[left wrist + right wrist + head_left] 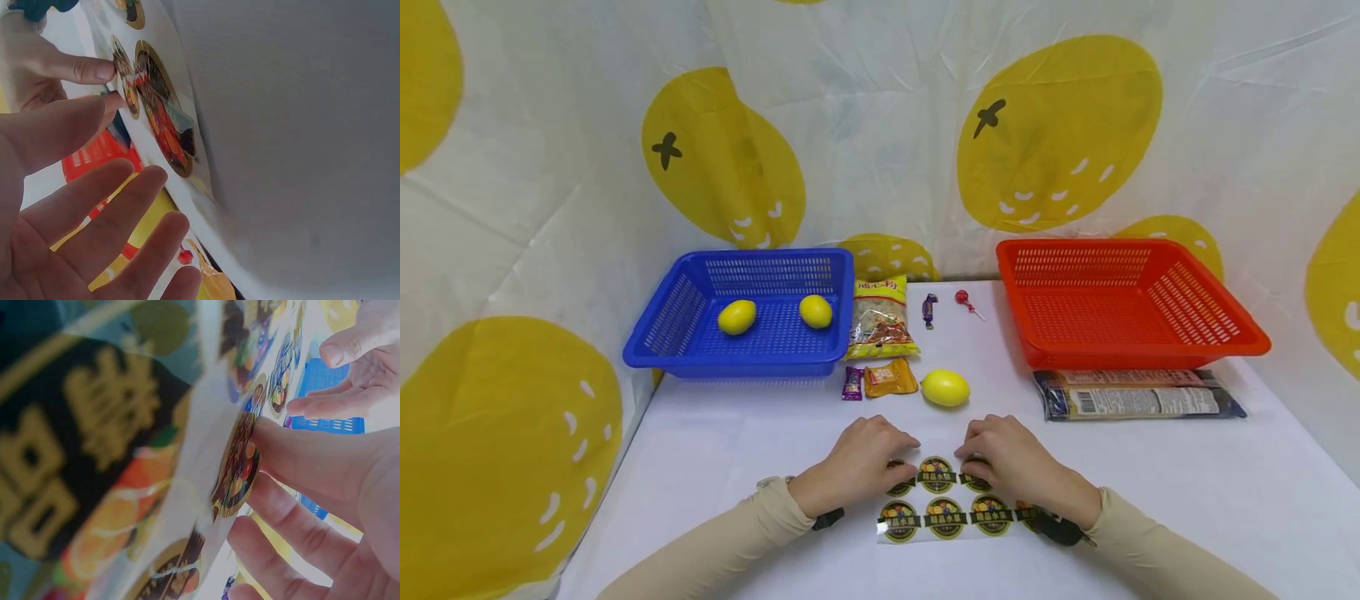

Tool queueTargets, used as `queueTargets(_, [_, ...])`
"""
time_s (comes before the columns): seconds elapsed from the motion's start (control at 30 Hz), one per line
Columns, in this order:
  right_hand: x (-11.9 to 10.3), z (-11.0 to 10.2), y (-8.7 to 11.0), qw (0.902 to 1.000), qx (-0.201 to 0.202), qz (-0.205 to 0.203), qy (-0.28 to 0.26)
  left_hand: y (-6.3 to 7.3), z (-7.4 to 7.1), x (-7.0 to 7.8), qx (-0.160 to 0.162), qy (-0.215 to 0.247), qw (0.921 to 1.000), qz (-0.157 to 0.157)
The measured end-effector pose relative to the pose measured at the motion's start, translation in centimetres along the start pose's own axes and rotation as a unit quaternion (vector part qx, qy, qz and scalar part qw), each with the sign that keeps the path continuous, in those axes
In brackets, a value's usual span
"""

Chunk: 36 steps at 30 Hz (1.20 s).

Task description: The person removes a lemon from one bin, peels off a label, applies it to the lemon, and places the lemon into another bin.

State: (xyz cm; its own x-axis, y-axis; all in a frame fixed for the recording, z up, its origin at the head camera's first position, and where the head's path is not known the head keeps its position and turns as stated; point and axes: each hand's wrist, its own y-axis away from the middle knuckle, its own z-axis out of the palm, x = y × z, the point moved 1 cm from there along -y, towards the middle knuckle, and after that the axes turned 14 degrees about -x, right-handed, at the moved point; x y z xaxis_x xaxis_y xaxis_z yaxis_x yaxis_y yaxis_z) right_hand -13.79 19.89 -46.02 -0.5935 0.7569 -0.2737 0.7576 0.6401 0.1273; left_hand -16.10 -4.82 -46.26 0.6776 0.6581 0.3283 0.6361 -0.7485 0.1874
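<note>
We look down on a counter (760, 450) spread with white, hemmed by a pale cloth backdrop (880, 167) printed with big yellow fruits that covers the back and both sides. Near the front edge lies the sheet of round stickers (953, 492), dark and gold, in rows. The left hand (868, 454) is at the sheet's left end; its grip is loose, thumb and fingers apart and closed round nothing. The right hand (1015, 458) bends over the right part, thumb and forefinger touching a sticker; we cannot tell whether that grip pinches it or merely rests there.

Just behind the sheet we find a lone lemon (945, 388), beside an orange packet (891, 379) and a purple sweet (852, 383). At the back left, a blue basket (737, 367) holds two lemons, next to a yellow snack bag (880, 321); a dark wrapped sweet (929, 311) and a red lollipop (962, 297) lie further right. We see a red basket (1150, 350) at the back right, flat packets (1142, 402) against its front.
</note>
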Motion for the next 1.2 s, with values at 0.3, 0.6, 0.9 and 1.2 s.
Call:
queueTargets(0.3, [0.0, 0.0, -0.2, 0.9997, 0.025, 0.002, 0.006, -1.2, 0.2, 0.5, -0.003, -0.040, 0.9990, 0.020])
queueTargets(0.6, [-0.1, 0.1, -0.3, 0.9991, 0.041, -0.004, 0.001, -1.6, 0.2, 1.1, 0.008, -0.030, 0.9990, 0.031])
queueTargets(0.9, [-0.1, -0.1, -0.4, 0.9997, 0.018, 0.004, -0.016, -2.0, 0.6, 1.4, 0.004, -0.004, 0.9995, 0.032])
queueTargets(1.2, [-0.1, 0.0, -0.4, 0.9997, 0.019, 0.003, -0.014, -1.4, -0.4, 1.9, -0.006, 0.010, 0.9995, 0.030])
